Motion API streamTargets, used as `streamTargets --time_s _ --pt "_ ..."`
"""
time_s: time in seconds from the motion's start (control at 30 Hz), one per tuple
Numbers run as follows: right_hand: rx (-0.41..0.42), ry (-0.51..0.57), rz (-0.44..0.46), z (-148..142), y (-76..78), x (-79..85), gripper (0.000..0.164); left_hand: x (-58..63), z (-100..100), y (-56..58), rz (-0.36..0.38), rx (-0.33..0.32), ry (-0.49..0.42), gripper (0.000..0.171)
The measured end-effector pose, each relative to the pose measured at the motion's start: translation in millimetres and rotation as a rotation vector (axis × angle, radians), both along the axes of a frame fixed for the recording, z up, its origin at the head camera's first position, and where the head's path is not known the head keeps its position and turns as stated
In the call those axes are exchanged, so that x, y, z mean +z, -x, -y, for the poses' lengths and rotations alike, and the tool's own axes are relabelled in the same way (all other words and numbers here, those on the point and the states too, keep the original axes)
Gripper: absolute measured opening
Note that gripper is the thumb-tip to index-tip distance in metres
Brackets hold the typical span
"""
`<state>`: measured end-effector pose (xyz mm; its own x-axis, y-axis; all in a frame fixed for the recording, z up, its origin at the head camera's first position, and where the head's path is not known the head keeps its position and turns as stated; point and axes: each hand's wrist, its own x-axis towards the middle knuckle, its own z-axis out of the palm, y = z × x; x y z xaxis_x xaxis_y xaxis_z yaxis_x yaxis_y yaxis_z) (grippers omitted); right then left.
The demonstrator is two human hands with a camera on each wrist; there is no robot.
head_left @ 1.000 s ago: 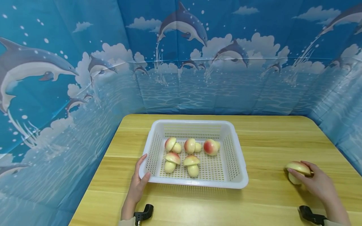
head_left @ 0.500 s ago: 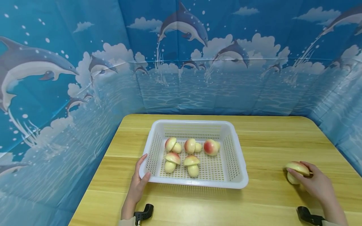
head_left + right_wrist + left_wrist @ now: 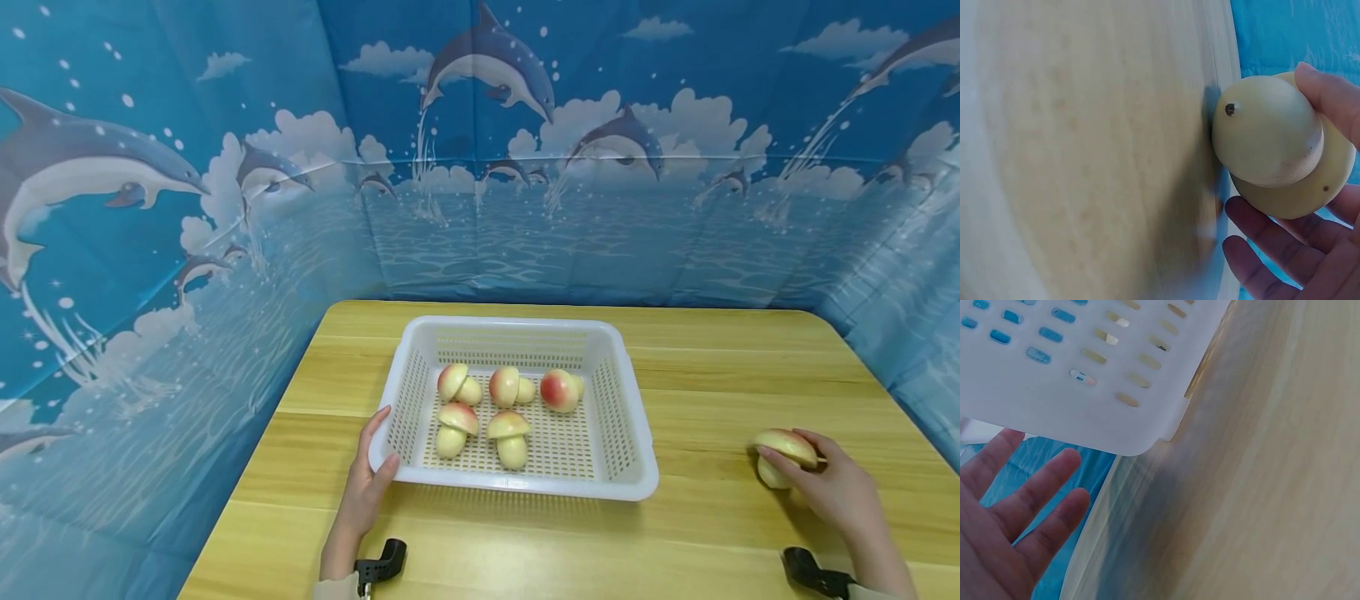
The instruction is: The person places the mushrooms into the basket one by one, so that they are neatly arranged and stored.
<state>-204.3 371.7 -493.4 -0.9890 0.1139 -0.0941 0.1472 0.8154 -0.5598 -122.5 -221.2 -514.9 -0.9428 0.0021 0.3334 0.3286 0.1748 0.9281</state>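
Note:
My left hand (image 3: 362, 483) is at the near left corner of a white plastic basket (image 3: 525, 490), thumb on the front rim and fingers along the left side. In the left wrist view several straight, spread fingers (image 3: 1041, 494) show beside the basket wall (image 3: 1072, 406). At the right of the table, my right hand (image 3: 840, 483) grips a mushroom-shaped piece (image 3: 787, 446) with a yellow-and-red cap. The right wrist view shows its pale rounded stem (image 3: 1266, 131) close to the tabletop, thumb on one side, fingers on the other; whether it touches is unclear.
Several similar mushroom-shaped pieces lie in the basket, such as one at the front (image 3: 512, 442) and a redder one (image 3: 560, 392) at the right. The wooden table (image 3: 712, 375) has a blue dolphin-print curtain (image 3: 480, 225) behind it and at its sides.
My right hand has shifted slightly left with the mushroom-shaped piece in its grip. The left hand and the basket stay in place.

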Motion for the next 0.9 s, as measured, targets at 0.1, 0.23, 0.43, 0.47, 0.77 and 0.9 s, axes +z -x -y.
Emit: streamTargets --time_s 0.1,0.23,0.43,0.47,0.77,0.9 --pt "-0.001 0.0 0.0 0.6 0.6 -0.2 0.088 -0.5 0.1 0.1 0.001 0.001 -0.002 0.061" --pt "-0.002 0.004 -0.004 2.0 0.1 0.2 0.087 -0.8 0.1 0.2 0.0 0.002 -0.002 0.062" --pt "0.001 -0.001 -0.016 2.8 -0.3 1.1 0.085 -0.6 0.0 0.4 0.003 -0.003 -0.009 0.062" --pt "0.0 -0.002 -0.017 3.0 -0.6 1.2 0.085 -0.5 0.0 0.4 0.004 -0.004 -0.009 0.062" --pt "-0.01 0.01 -0.024 4.5 -2.1 3.0 0.085 0.1 -0.2 0.5 0.004 -0.006 -0.009 0.062" --pt "-0.011 0.008 -0.033 4.6 -2.2 3.4 0.086 0.1 -0.4 0.5 0.004 -0.005 -0.009 0.062"
